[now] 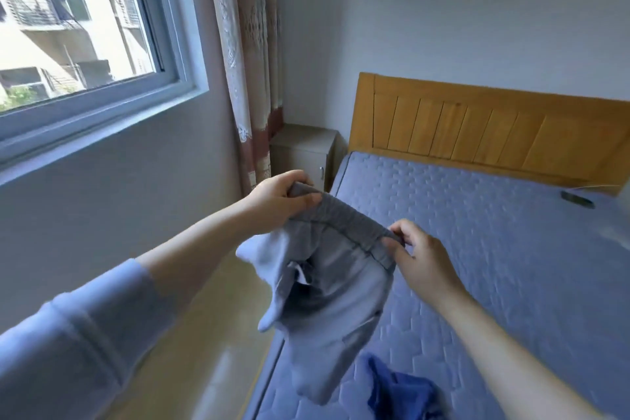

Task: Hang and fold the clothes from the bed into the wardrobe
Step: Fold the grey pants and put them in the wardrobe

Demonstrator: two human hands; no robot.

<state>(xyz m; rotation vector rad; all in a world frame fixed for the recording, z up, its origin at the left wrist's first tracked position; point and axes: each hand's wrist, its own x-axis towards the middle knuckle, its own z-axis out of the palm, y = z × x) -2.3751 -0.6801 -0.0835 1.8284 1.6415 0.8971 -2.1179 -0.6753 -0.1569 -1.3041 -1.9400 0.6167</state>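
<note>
A pair of grey trousers [327, 269] in soft, fleecy knit hangs in the air over the near left edge of the bed [494, 249], held up by its ribbed elastic waistband. The left hand [278, 203] grips one end of the band, fingers curled over the gathered cloth; the right hand [421, 254] pinches the other end between thumb and fingertips. The fabric droops in loose folds, a pale pocket lining turned out at the left. Below it a crumpled dark blue garment [399, 389] lies on the quilted blue mattress. Behind stand a slatted wooden headboard [477, 126], a small bedside cabinet [303, 150] and a patterned curtain [252, 61]
</note>
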